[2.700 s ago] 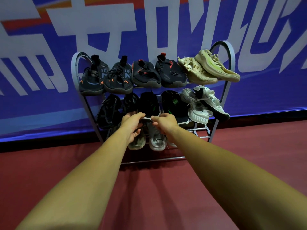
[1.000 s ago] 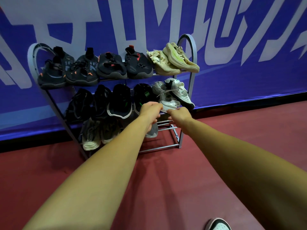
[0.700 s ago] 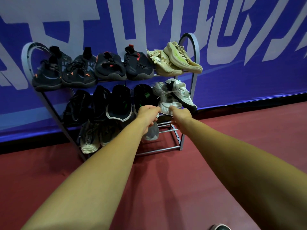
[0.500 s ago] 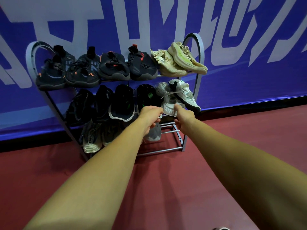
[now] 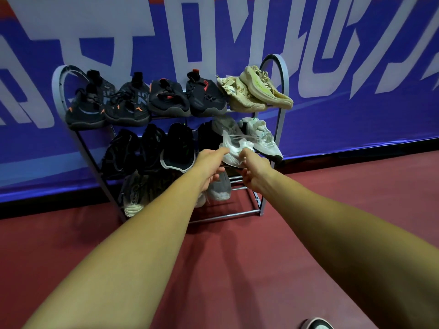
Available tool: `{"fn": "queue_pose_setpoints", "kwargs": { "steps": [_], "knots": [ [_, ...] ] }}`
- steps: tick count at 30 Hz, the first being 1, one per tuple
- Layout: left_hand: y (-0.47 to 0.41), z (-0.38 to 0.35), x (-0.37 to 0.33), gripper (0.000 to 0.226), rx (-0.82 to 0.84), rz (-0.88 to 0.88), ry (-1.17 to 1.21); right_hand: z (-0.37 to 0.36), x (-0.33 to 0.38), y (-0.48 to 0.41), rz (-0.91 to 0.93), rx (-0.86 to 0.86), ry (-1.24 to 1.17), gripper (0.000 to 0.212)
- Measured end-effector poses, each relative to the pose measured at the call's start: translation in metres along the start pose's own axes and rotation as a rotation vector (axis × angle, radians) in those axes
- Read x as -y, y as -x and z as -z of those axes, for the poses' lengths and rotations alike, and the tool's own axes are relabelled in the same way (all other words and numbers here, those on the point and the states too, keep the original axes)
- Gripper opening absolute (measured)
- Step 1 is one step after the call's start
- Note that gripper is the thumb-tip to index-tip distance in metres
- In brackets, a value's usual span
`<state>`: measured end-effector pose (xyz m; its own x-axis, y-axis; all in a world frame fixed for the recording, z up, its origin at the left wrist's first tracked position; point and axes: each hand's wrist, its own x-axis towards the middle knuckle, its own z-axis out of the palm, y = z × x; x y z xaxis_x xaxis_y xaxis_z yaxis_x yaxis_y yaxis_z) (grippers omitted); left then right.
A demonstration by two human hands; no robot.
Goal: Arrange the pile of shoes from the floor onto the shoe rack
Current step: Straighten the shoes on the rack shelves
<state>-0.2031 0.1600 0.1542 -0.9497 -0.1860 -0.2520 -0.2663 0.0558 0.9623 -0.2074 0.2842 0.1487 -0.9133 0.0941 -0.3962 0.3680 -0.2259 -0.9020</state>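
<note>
Nudging the white sneaker (image 5: pixel 234 148) into its place in the middle row of the shoe rack (image 5: pixel 283 74) is, I judge, the step in hand, since both my hands are at its near toe end. My left hand (image 5: pixel 210 168) lays its thumb along the toe with the fingers curled under the sole. My right hand (image 5: pixel 256 173) grips the same toe from the right, thumb up against it and fingers tucked beneath.

The sneaker sits toward the right end of the row with its toe hanging over the near edge. It is close against its white partner (image 5: pixel 263 141) on the right and just beside a black shoe (image 5: pixel 206 136) on the left. Next it wants a straight push toward the far wall so it seats level — without shoving the partner off the end. One more shoe (image 5: pixel 317 325) lies on the red floor (image 5: pixel 237 269) at the near right, only partly in view — likely my next pick.
</note>
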Motion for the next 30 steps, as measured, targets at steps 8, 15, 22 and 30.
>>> {"fn": "queue_pose_setpoints", "kwargs": {
  "steps": [8,15,22,30],
  "knots": [
    [0.001,0.010,0.001,0.037,-0.079,-0.007,0.067,0.001,-0.004,0.004,0.037,0.172,0.105,0.022],
    [0.006,0.033,-0.005,0.012,-0.095,0.062,0.350,0.006,0.004,-0.007,0.036,0.145,0.117,0.050],
    [0.012,0.054,-0.005,0.019,-0.016,0.051,0.379,0.012,0.006,-0.015,0.055,0.174,0.066,0.049],
    [0.012,0.043,-0.001,0.036,0.046,0.089,0.439,0.006,0.002,-0.023,0.037,0.101,-0.138,0.022]
  ]
}}
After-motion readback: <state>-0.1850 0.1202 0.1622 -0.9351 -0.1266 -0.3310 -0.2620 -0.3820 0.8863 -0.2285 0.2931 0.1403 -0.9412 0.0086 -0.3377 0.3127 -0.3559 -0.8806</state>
